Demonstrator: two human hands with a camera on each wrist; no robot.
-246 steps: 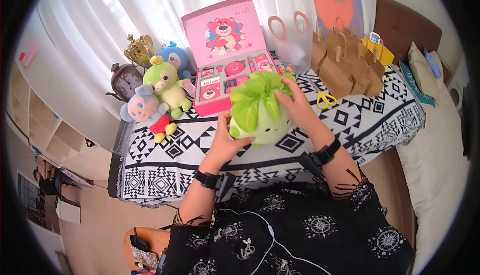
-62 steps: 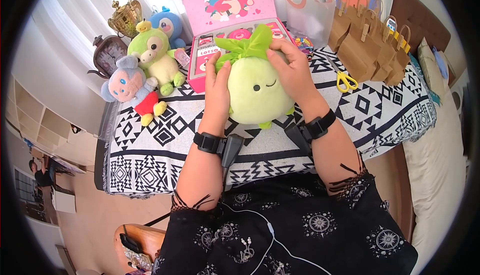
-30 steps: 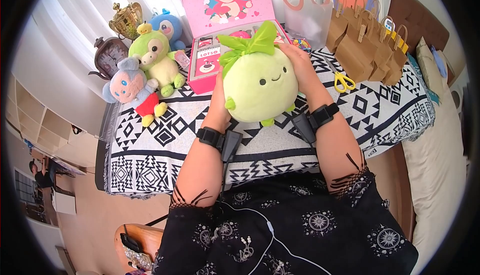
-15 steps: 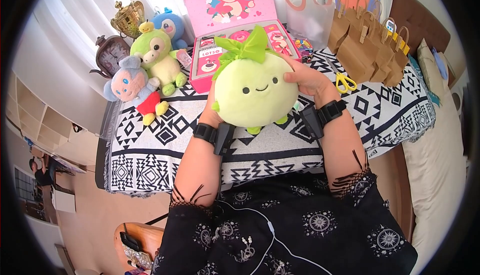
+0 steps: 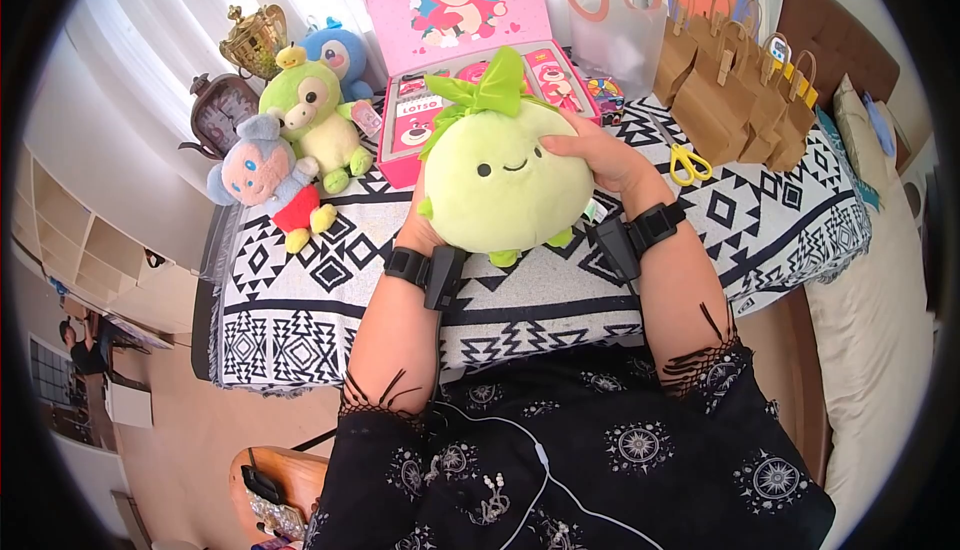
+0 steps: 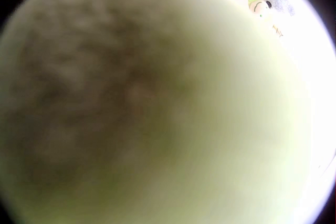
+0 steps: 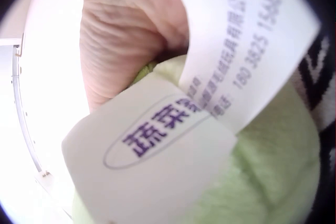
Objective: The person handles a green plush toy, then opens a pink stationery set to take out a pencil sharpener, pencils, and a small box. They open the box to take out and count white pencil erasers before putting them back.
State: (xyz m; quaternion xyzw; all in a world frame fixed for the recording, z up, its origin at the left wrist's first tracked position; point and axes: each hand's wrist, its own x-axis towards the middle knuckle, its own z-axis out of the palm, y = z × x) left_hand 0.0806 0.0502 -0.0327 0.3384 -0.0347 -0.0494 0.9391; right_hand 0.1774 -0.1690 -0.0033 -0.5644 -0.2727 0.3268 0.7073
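- Holding the green plush toy (image 5: 508, 190) over the patterned cloth (image 5: 330, 300), in front of the open pink box (image 5: 392, 172).
- Gripping it with the right hand (image 5: 612, 158), with thumb on the front near one eye.
- Clasping the opposite side with the left hand (image 5: 424, 222), seemingly curled round behind, though blurred in the left wrist view.
- Showing white tags (image 7: 147, 155) near the right palm.

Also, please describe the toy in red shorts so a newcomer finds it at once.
Left of the open pink box, three plush toys cluster on the patterned cloth. The grey-eared toy sits in front; only it wears red, unlike the green toy and blue toy behind.
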